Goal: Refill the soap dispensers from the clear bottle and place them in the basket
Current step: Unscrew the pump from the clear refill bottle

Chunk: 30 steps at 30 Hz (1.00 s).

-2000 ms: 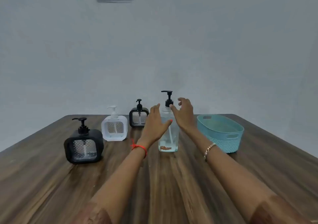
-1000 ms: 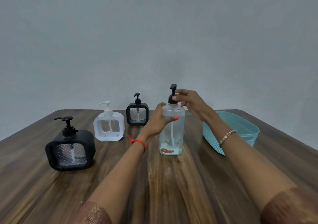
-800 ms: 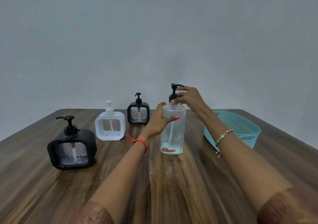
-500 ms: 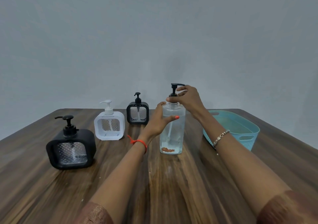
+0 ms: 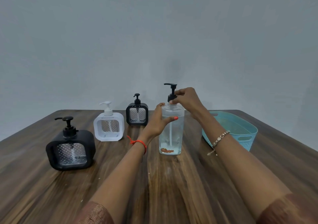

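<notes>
Plain grey-blue wall filling the upper half, bare and evenly lit. Below it, a dark wood-grain table, far edge in view, near edge cut off by the frame. On the right side, a teal basket, partly hidden behind the right forearm. Near left, a large black dispenser with a dimpled clear window; behind it a white dispenser; farther back a small black dispenser, all upright and apart from one another. At centre, upright on the table, the clear bottle, mostly full of clear liquid, with something reddish at the bottom too small to make out. Left hand wrapped around the bottle's upper body, thumb across the front, fingers hidden behind it. Right hand pinched closed on the collar of the black pump, nozzle pointing left; fingertips partly hidden by the collar. Red thread on the left wrist, beaded bracelet on the right. Brown sleeves cut off at the bottom edge.
</notes>
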Motion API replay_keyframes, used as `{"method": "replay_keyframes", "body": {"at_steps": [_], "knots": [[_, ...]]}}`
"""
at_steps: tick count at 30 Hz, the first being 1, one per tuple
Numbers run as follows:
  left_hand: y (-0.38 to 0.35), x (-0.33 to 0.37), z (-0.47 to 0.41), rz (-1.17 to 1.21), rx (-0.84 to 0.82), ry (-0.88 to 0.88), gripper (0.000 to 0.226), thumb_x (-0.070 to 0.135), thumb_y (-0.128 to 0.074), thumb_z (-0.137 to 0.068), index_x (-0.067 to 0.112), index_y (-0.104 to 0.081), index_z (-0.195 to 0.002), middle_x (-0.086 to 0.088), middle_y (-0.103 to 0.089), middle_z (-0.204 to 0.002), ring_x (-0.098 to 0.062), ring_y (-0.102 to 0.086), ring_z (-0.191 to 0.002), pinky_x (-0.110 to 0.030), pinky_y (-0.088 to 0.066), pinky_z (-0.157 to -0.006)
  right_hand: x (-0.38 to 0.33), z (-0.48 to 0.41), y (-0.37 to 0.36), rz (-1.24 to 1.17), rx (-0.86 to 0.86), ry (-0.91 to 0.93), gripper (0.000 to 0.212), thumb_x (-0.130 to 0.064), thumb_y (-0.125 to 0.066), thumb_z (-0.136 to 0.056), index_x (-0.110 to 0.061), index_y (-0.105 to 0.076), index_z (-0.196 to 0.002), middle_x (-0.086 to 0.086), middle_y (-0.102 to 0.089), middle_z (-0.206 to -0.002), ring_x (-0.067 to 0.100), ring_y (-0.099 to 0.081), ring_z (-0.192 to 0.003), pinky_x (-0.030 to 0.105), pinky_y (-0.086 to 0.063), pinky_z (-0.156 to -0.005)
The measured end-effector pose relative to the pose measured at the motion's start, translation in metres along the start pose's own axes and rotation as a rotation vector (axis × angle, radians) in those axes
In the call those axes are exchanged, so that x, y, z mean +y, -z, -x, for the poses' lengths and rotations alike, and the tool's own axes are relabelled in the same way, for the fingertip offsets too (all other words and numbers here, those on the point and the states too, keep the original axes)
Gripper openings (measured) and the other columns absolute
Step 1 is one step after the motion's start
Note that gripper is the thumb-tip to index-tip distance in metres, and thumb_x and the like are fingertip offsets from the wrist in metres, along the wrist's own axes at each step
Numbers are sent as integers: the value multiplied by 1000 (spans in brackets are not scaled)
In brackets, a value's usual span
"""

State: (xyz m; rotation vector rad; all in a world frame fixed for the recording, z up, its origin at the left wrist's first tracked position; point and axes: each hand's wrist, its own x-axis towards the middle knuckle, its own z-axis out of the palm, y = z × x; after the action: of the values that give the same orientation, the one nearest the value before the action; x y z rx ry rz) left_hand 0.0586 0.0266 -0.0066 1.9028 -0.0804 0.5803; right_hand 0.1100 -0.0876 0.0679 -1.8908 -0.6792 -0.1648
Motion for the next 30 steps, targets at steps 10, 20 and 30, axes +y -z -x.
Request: {"method": "replay_keyframes", "body": {"at_steps": [10, 20, 30], "knots": [[-1, 0, 1, 30, 3, -26, 61, 16, -64, -85, 10, -29, -135, -1, -47, -122, -12, -48, -111, 3, -41, -72, 3, 4, -9, 147, 5, -4, 35, -27, -77, -71, -1, -70, -92, 14, -71, -93, 28, -64, -92, 52, -45, -94], [-2, -1, 1, 20, -1, -6, 67, 19, -64, -85, 10, -24, -138, 0, -45, -123, -13, -48, -110, -6, -44, -72, -9, 7, 8, -7, -143, -58, 27, 1, -55, -85, 1, -63, -110, 14, -63, -106, 18, -53, -97, 25, -35, -82], [-3, 0, 2, 28, -4, 14, 70, 21, -65, -85, 11, -22, -139, -5, -45, -132, -14, -47, -115, -16, -40, -87, -7, 7, -4, -28, 80, 14, 30, -29, -73, -77, -4, -70, -93, 14, -71, -92, 26, -66, -87, 43, -49, -86]]}}
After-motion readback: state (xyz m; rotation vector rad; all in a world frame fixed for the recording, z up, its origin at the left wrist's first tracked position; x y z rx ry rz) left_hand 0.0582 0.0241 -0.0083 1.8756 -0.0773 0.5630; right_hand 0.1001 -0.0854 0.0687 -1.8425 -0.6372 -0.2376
